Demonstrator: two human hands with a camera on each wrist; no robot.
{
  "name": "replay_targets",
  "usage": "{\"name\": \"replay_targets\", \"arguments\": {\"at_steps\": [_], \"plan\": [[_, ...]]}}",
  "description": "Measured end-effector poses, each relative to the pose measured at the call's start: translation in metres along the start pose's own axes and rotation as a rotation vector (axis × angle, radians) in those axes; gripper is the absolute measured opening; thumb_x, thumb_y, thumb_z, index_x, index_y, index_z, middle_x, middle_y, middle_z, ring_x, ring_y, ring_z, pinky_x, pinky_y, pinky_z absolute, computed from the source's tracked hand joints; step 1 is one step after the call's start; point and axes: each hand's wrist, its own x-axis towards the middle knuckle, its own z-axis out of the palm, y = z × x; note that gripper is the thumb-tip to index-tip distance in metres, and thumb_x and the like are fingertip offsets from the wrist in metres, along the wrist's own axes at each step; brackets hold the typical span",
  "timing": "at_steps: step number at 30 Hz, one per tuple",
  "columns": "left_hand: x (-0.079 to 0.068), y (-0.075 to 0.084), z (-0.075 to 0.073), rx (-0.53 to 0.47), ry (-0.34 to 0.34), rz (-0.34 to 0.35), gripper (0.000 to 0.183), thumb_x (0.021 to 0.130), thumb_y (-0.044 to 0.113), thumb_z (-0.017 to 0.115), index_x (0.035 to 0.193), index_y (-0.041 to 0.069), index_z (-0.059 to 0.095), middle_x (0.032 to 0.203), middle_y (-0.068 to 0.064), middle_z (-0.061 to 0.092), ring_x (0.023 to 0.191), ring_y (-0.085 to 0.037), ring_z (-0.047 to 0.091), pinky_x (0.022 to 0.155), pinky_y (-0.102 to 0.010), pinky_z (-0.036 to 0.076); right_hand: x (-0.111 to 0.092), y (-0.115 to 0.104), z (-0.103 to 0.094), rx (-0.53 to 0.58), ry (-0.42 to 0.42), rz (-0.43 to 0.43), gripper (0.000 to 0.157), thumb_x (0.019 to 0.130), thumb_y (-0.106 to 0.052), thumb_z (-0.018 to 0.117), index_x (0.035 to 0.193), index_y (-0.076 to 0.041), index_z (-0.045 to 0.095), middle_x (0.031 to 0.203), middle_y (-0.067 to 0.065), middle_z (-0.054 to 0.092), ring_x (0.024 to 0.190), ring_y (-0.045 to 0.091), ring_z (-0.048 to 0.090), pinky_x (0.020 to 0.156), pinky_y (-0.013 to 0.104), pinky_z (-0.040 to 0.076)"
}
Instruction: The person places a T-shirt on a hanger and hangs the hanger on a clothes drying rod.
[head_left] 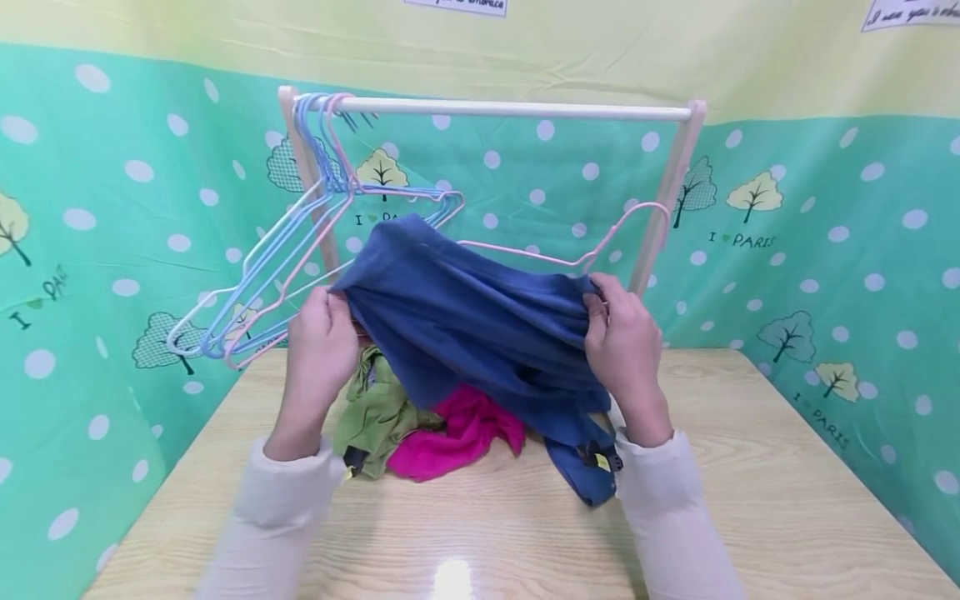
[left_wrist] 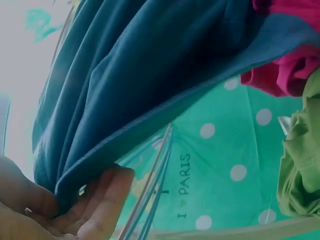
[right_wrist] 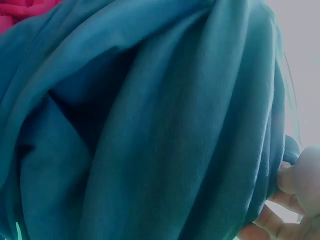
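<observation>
A dark blue garment [head_left: 480,325] is stretched between both hands above the table, its lower folds hanging down; its exact kind cannot be told. My left hand [head_left: 322,346] pinches one edge at its left end, between thumb and fingers in the left wrist view. At the other end my right hand [head_left: 624,342] pinches the gathered cloth. A pink hanger [head_left: 600,246] shows behind the garment near the right hand, hook upward; its lower part is hidden. Beneath lie a green garment [head_left: 382,417] and a magenta garment [head_left: 461,437], partly covered by the blue cloth.
A rack [head_left: 495,107] with a white bar and wooden posts stands behind. Several blue, white and pink hangers [head_left: 285,275] hang at its left end. The wooden table [head_left: 750,500] extends to both sides. A patterned green curtain [head_left: 825,250] encloses the back and sides.
</observation>
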Motion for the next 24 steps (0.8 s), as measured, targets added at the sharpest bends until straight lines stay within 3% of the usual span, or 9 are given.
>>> {"name": "replay_targets", "arguments": {"at_steps": [7,14,19,24], "plan": [[0.004,-0.005,-0.011,-0.041,0.081,0.000,0.040,0.113,0.032,0.028,0.088,0.005,0.043,0.075,-0.011,0.038,0.068,-0.027,0.042,0.061,-0.037,0.034,0.001,0.003,0.002,0.024,0.005,-0.023,0.025,0.104,-0.008,0.058,0.127,-0.006,0.067,0.109,0.018,0.072,0.089,0.042,0.063,0.065,0.057,0.049],[0.004,-0.004,-0.024,0.046,0.160,0.078,0.038,0.112,0.030,0.034,0.090,0.001,0.048,0.075,-0.013,0.039,0.072,-0.031,0.044,0.064,-0.039,0.032,0.003,0.012,0.003,0.076,0.036,-0.072,0.027,0.101,0.006,0.052,0.125,0.003,0.066,0.106,0.026,0.067,0.090,0.048,0.056,0.080,0.058,0.047],[0.005,-0.004,-0.033,0.085,0.200,0.091,0.039,0.112,0.028,0.036,0.097,-0.002,0.056,0.075,-0.017,0.045,0.074,-0.034,0.048,0.068,-0.040,0.033,0.003,0.018,0.005,0.056,0.067,-0.103,0.028,0.098,0.009,0.052,0.120,0.001,0.067,0.101,0.025,0.066,0.086,0.048,0.053,0.076,0.057,0.045],[0.004,-0.003,-0.042,0.099,0.208,0.065,0.041,0.112,0.031,0.036,0.103,-0.002,0.058,0.080,-0.018,0.048,0.080,-0.037,0.051,0.070,-0.041,0.033,0.002,0.023,0.011,0.012,0.027,-0.183,0.025,0.101,0.004,0.054,0.121,-0.004,0.067,0.101,0.021,0.067,0.083,0.044,0.052,0.062,0.051,0.045]]}}
